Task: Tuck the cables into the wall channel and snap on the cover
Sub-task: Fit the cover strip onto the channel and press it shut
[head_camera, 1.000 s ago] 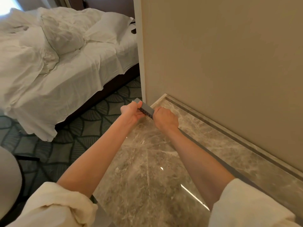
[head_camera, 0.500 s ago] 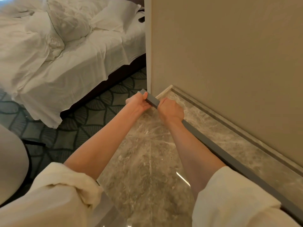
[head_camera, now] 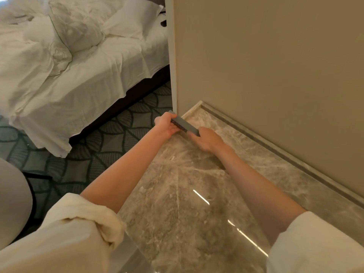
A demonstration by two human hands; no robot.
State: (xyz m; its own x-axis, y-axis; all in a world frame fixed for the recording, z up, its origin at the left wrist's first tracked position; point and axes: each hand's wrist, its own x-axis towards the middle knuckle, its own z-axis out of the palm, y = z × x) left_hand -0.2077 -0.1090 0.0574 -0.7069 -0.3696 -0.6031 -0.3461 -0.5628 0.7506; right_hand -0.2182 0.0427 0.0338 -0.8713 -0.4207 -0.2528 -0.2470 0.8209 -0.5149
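Observation:
A long grey channel strip [head_camera: 185, 125] is held over the marble floor near the wall corner. My left hand [head_camera: 166, 126] grips its far end, thumb on top. My right hand [head_camera: 206, 139] is closed on the strip a little nearer to me. Only the short stretch between the two hands shows; the rest is hidden behind my right forearm. Along the base of the beige wall runs a dark groove [head_camera: 275, 148] in the stone skirting. No cables are visible.
A bed [head_camera: 78, 71] with rumpled white sheets stands at the left on patterned carpet [head_camera: 110, 142]. The beige wall [head_camera: 266, 66] fills the right side. Glossy marble floor [head_camera: 187, 203] spreads below my arms. A pale rounded seat [head_camera: 11, 198] is at the lower left.
The view shifted slightly. Half a second ago the strip's long run showed beyond my right arm; now my forearm covers it. Both hands keep their hold near the corner.

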